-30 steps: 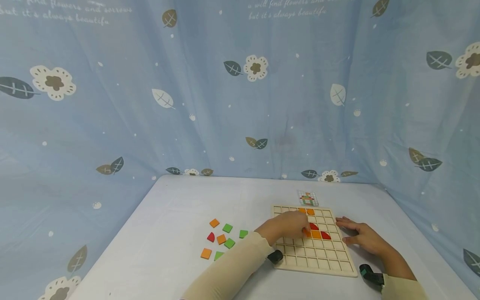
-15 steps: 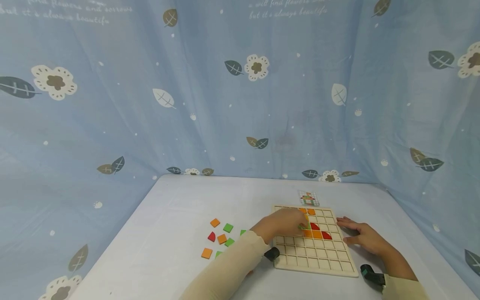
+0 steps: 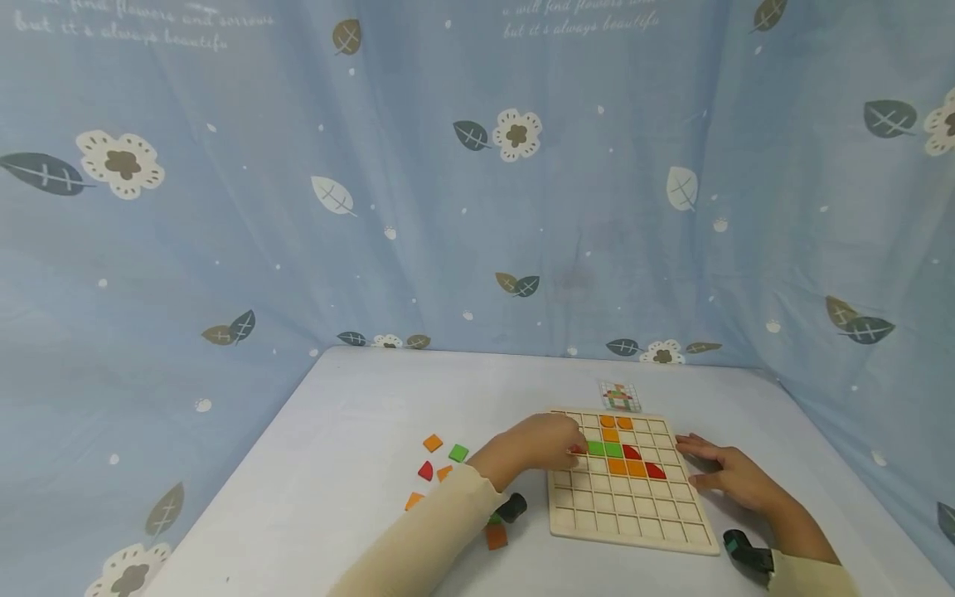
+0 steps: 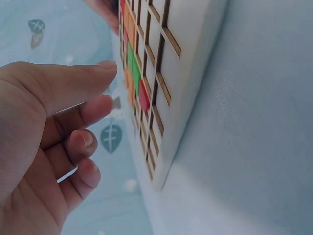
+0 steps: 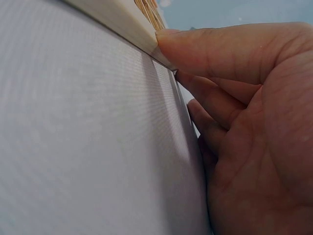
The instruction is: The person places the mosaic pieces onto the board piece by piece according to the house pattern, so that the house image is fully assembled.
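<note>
A cream grid board (image 3: 627,526) lies on the table, with green square tiles (image 3: 604,449), orange tiles (image 3: 627,468) and red quarter-round tiles (image 3: 655,471) set in its cells. Over the board's left part is my left hand (image 3: 543,444), palm down in the head view. Its thumb and fingers hold nothing in the left wrist view, where a red tile (image 4: 143,95) sits in a cell beyond the fingertips, beside the green ones. My right hand (image 3: 734,477) rests at the board's right side; in the right wrist view its thumb (image 5: 210,51) touches the board's edge.
Loose orange (image 3: 433,444), green (image 3: 458,453) and red (image 3: 425,470) tiles lie left of the board, some partly behind the left sleeve (image 3: 425,531). A small pattern card (image 3: 619,396) lies behind the board. A patterned blue curtain (image 3: 418,207) stands at the back.
My left hand has drawn back leftward across the board, uncovering the green tiles and a bit of red by its fingertips. The right hand stays at the board's edge. The head view shifted slightly.
</note>
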A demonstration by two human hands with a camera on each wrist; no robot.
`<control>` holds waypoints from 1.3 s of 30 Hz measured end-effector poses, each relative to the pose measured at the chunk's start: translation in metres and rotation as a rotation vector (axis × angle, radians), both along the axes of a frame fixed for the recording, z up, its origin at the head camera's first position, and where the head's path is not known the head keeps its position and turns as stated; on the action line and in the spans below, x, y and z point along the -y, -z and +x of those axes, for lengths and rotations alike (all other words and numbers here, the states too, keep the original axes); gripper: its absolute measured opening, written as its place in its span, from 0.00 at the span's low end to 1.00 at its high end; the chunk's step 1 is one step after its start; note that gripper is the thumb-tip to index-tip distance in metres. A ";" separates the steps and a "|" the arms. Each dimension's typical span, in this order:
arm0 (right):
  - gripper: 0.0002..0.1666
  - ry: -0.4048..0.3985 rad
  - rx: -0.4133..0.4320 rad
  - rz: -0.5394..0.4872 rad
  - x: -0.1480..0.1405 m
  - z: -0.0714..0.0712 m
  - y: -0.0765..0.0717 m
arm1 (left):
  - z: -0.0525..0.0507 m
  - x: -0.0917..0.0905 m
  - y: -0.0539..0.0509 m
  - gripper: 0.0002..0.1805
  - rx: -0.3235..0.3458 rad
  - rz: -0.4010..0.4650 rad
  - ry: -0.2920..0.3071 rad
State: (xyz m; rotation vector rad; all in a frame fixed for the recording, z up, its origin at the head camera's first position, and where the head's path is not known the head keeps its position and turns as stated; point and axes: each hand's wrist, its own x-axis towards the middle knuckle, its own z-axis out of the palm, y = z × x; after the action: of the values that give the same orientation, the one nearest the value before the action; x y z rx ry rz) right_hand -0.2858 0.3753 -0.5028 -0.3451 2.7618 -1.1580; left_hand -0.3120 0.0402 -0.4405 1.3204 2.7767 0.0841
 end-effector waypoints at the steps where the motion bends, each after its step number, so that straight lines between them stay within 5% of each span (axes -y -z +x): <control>1: 0.41 -0.001 -0.001 -0.005 0.000 0.000 0.000 | 0.001 0.003 -0.001 0.08 -0.002 -0.002 -0.001; 18: 0.40 0.003 -0.001 -0.011 -0.003 0.001 0.001 | 0.011 0.064 -0.009 0.13 -0.023 -0.071 -0.049; 36: 0.39 -0.015 -0.018 -0.029 -0.002 0.001 0.003 | 0.032 0.104 -0.004 0.24 0.140 0.014 0.026; 39: 0.40 -0.013 -0.018 -0.030 -0.002 0.000 0.002 | 0.038 0.108 -0.005 0.24 0.208 0.027 0.025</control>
State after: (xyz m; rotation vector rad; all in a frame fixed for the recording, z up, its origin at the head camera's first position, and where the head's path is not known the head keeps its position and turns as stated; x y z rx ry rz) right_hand -0.2857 0.3769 -0.5051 -0.3778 2.7563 -1.2001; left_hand -0.2743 -0.0681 -0.4353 1.2725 2.5939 0.2437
